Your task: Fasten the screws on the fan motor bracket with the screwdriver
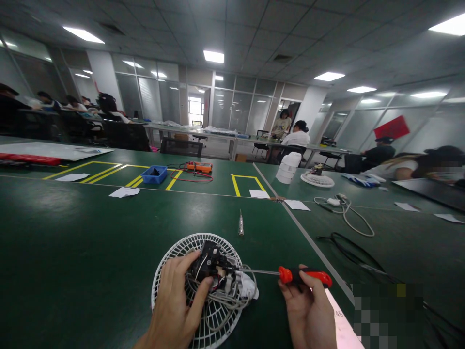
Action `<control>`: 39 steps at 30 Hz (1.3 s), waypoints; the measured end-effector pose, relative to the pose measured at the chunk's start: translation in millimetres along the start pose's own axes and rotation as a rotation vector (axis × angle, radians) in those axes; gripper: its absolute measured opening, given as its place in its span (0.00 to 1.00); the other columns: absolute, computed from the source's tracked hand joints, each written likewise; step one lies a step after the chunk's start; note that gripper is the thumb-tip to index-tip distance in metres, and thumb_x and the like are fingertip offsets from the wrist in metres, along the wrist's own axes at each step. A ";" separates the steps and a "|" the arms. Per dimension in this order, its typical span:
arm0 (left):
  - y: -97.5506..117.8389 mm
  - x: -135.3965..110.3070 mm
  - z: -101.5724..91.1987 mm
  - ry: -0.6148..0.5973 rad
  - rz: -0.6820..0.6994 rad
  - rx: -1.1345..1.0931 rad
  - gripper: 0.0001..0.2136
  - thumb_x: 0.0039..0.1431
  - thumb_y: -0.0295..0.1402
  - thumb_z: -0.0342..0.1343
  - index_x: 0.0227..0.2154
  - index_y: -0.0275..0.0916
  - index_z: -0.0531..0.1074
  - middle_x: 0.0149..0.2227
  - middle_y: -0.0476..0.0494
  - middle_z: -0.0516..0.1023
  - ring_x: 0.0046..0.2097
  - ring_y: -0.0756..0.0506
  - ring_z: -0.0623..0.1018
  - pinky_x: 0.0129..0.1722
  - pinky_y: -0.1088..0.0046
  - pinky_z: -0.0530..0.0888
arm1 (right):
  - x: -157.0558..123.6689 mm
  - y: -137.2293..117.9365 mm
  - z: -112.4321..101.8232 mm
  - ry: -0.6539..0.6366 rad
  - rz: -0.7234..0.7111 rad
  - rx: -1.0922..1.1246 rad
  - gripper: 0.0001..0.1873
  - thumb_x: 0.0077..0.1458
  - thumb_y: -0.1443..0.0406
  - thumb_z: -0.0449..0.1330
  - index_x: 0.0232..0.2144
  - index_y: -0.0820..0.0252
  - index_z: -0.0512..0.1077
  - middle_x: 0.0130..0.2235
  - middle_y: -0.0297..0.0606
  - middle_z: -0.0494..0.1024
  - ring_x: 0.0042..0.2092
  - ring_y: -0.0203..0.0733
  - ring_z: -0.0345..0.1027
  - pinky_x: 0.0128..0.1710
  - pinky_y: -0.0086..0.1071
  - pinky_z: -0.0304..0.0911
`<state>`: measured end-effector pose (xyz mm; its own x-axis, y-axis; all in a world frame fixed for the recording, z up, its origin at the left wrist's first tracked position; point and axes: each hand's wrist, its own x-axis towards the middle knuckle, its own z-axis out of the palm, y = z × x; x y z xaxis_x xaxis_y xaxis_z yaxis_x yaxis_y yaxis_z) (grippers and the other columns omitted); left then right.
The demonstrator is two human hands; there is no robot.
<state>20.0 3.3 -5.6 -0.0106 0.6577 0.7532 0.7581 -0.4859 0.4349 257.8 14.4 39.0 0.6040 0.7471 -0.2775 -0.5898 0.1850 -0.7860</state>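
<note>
- Screwdriver point(286, 275) with a red-and-black handle: lies nearly level, long axis running side to side, its tip pointing left into the black motor assembly point(209, 259); whether it meets a screw is too small to tell.
- The motor assembly sits on a round white fan grille point(198, 237), amid loops of pale cable point(227, 300) — between both hands, nearer the left.
- Left hand point(178, 295): thumb and fingers clasped about the motor assembly.
- Right hand point(308, 310): apart from the left, right of the grille — gripping the screwdriver's handle.
- Beyond, on the green table point(90, 271): a slim, clear-handled tool point(240, 225), tip pointing away.
</note>
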 end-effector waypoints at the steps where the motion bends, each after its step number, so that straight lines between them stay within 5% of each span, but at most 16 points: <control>1: 0.0 -0.6 0.0 0.004 -0.003 0.000 0.23 0.66 0.34 0.56 0.61 0.41 0.61 0.49 0.41 0.73 0.50 0.43 0.73 0.48 0.65 0.74 | 0.1 0.2 -0.2 -0.003 -0.003 -0.003 0.23 0.31 0.63 0.75 0.32 0.55 0.71 0.39 0.30 0.72 0.38 0.39 0.70 0.32 0.33 0.71; 10: 1.7 -3.1 1.6 0.009 -0.007 -0.013 0.23 0.66 0.34 0.56 0.62 0.40 0.60 0.52 0.40 0.72 0.53 0.44 0.74 0.51 0.66 0.75 | -2.5 5.3 0.6 -0.067 0.029 -0.026 0.28 0.29 0.61 0.79 0.33 0.56 0.71 0.36 0.29 0.75 0.36 0.40 0.72 0.32 0.32 0.71; 15: -1.2 -5.3 3.6 0.011 -0.005 -0.010 0.25 0.66 0.34 0.56 0.63 0.42 0.59 0.52 0.38 0.73 0.53 0.42 0.75 0.50 0.62 0.77 | -1.4 7.4 2.0 -0.079 0.031 -0.075 0.27 0.33 0.59 0.79 0.34 0.55 0.71 0.25 0.22 0.67 0.26 0.33 0.64 0.27 0.29 0.67; 21: 0.0 -5.0 5.3 0.032 -0.001 -0.006 0.25 0.66 0.34 0.56 0.63 0.39 0.59 0.53 0.38 0.72 0.54 0.42 0.74 0.53 0.61 0.76 | -4.4 -0.6 -0.3 -0.094 0.082 -0.004 0.20 0.43 0.56 0.70 0.39 0.56 0.74 0.38 0.37 0.79 0.41 0.45 0.74 0.37 0.39 0.71; 25: 1.1 -5.1 5.9 0.026 -0.009 -0.007 0.28 0.65 0.35 0.59 0.64 0.39 0.57 0.55 0.38 0.71 0.56 0.42 0.73 0.57 0.60 0.75 | -5.8 -3.0 0.9 -0.094 0.096 0.038 0.26 0.34 0.63 0.68 0.41 0.58 0.75 0.43 0.42 0.81 0.49 0.50 0.74 0.45 0.42 0.71; 30: 1.1 -8.3 6.7 0.024 0.005 0.000 0.33 0.62 0.36 0.62 0.66 0.37 0.54 0.58 0.36 0.69 0.59 0.41 0.71 0.60 0.58 0.72 | -5.8 2.2 5.5 -0.040 0.135 -0.009 0.23 0.32 0.63 0.73 0.35 0.57 0.74 0.32 0.32 0.79 0.36 0.42 0.73 0.37 0.36 0.72; 34: 4.3 -9.7 5.5 0.026 0.043 0.023 0.40 0.60 0.38 0.63 0.69 0.33 0.48 0.59 0.32 0.68 0.60 0.39 0.71 0.59 0.57 0.73 | -6.5 4.7 5.6 -0.085 0.111 -0.069 0.22 0.34 0.60 0.77 0.31 0.56 0.73 0.23 0.26 0.72 0.25 0.34 0.62 0.29 0.30 0.68; 39: 9.7 -7.4 3.1 0.029 0.135 0.046 0.46 0.59 0.39 0.62 0.70 0.28 0.42 0.60 0.27 0.65 0.62 0.37 0.68 0.58 0.55 0.74 | -7.9 1.1 5.5 -0.055 0.098 0.019 0.26 0.33 0.58 0.75 0.37 0.56 0.74 0.35 0.32 0.79 0.38 0.42 0.72 0.33 0.34 0.71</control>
<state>29.4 -4.5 -8.5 0.0750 0.5709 0.8176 0.7830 -0.5414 0.3062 249.5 12.2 43.4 0.5127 0.7961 -0.3214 -0.6553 0.1210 -0.7456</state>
